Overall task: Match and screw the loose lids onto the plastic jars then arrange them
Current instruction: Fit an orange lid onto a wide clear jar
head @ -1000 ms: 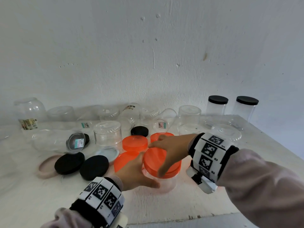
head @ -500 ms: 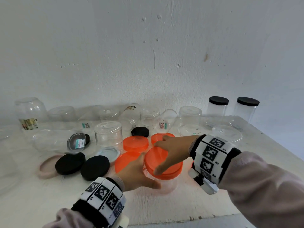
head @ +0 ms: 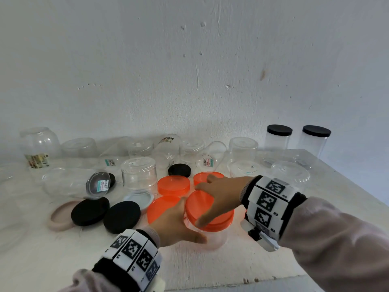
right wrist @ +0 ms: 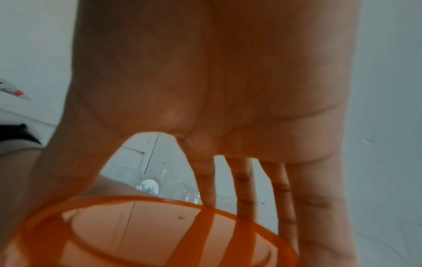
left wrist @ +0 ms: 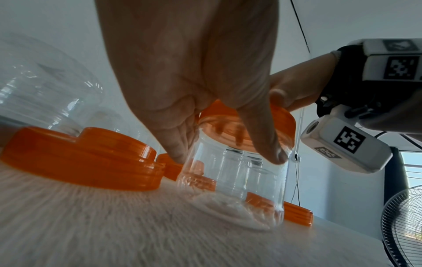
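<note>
Your left hand grips the clear jar — it stands upright on the white table, near the front edge. Your right hand clasps the orange lid on its mouth, fingers curled over the rim — three loose orange lids just behind.

We see a white wall w/ rough plaster filling the head view from 9 to 3 o'clock, a brownish mark on it at approx 1 o'clock. A white table runs below, its front edge chipped at 5 o'clock. In the left wrist view we find a fan w/ wire grille at 4 o'clock, a thin cord hanging down the wall beside it, and a window at 3 o'clock.
</note>
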Demonstrator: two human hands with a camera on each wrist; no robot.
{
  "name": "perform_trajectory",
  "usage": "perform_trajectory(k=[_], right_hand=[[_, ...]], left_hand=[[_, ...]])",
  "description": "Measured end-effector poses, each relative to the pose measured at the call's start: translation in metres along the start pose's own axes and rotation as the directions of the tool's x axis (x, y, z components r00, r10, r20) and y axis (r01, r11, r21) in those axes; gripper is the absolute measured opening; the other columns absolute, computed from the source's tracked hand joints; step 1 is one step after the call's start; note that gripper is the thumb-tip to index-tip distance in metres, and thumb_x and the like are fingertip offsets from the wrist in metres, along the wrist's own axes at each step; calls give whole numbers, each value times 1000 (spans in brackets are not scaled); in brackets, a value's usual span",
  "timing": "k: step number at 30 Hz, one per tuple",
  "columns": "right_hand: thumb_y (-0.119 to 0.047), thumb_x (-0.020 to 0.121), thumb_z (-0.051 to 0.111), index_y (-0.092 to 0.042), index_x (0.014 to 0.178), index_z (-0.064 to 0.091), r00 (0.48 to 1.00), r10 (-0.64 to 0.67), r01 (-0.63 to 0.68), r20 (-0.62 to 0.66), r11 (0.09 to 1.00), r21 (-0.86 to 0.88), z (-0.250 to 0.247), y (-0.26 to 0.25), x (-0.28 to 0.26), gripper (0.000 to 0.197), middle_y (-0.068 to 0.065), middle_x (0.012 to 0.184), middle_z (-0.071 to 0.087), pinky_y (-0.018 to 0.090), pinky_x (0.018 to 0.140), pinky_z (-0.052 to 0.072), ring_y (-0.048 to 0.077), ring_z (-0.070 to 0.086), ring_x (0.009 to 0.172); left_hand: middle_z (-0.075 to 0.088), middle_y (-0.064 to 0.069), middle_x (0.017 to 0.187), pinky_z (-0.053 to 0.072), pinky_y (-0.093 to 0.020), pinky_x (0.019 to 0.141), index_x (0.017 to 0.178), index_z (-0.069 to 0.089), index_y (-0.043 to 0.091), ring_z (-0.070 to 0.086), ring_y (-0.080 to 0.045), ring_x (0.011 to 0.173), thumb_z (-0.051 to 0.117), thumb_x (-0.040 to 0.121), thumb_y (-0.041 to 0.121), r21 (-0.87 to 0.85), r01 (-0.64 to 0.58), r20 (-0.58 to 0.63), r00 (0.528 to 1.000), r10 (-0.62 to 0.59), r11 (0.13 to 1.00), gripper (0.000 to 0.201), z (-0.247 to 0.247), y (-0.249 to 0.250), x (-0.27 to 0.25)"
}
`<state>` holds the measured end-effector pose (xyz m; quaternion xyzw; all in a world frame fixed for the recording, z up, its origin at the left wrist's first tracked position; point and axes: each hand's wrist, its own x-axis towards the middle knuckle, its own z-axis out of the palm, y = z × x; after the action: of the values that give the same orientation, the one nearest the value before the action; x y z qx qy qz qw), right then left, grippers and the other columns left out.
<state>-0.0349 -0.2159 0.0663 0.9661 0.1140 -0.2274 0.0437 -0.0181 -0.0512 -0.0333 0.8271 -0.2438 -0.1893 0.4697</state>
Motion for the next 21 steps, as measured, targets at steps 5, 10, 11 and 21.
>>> perform_trajectory(k=[5, 10, 11, 21], right_hand=[[-78, 59, 65, -43, 148, 4, 999, -19, 19, 46, 1000, 2, -5, -1, -2, 113, -12, 156, 3, 53, 107, 30, 26, 17, 143], [-71, 63, 69, -47, 146, 11, 998, -43, 42, 45, 999, 16, -8, 0, -2, 104, -10, 154, 12, 51, 106, 32, 23, 25, 139], [-76, 63, 64, -42, 147, 15, 999, -23, 23, 24, 1000, 18, -6, -1, -1, 103, -7, 153, 16, 47, 101, 37, 23, 37, 130], [-72, 62, 68, -47, 146, 7, 998, -32, 30, 45, 998, 48, -7, 4, -4, 107, -12, 155, 11, 50, 108, 30, 23, 21, 142]], left_hand=[[49, 11, 134, 37, -32, 110, 148, 18, 21, 46, -8, 126, 90, 59, 23, 7, 3, -6, 1000, -3, 1000, 115, 0, 1, -1], [48, 10, 134, 37, -31, 110, 147, 18, 21, 45, -9, 127, 89, 60, 21, 23, 3, -8, 1000, -2, 1000, 113, 1, 2, -1], [49, 9, 135, 37, -34, 110, 148, 19, 20, 45, -10, 127, 90, 60, 22, 22, 4, -8, 1000, -3, 1000, 113, 1, 2, -1], [47, 6, 137, 35, -39, 111, 148, 17, 20, 44, -13, 130, 91, 56, 19, -42, -4, 0, 1000, 4, 999, 118, 1, -1, -1]])
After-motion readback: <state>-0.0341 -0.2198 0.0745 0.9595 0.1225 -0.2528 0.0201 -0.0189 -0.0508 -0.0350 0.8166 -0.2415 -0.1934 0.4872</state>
